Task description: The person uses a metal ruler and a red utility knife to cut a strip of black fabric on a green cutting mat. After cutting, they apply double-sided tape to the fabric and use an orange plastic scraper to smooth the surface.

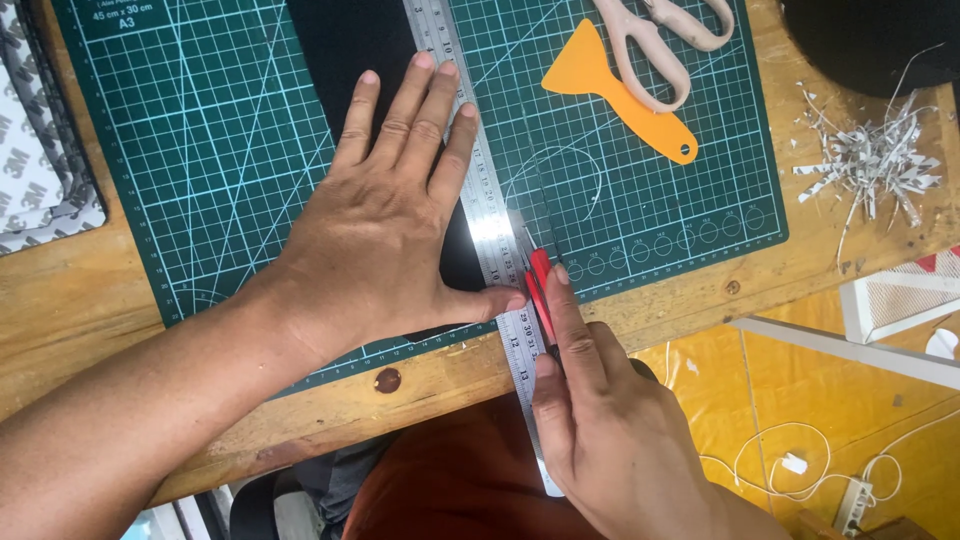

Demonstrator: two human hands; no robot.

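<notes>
Bench (90,300): we see worn wood carrying a green cutting mat (200,150) with a pale grid; yellow floor beyond the bench's near edge.
Landmark: steel ruler (490,215), lying on the mat from the far edge down past the bench's near edge.
Black sheet (350,50): on the mat, just left of the ruler, its right margin under the ruler.
Left hand (385,225): we see it flat, fingers spread, palm on the black sheet; fingertips and thumb pressing down on the ruler.
Right hand (610,420): pinching a red knife (540,285), index finger stretched along its back.
Red knife: touching the ruler's right edge, near the mat's near border; blade tip too small for us to tell.
Orange scraper (610,90): on the mat, right of the ruler, well apart.
Scissors (655,40): beige handles, overlapping the scraper, right of the ruler.
Paper shreds (870,160): white pile on bare wood, far right of the ruler.
Patterned sheets (40,150): stacked far left of the ruler, off the mat.
</notes>
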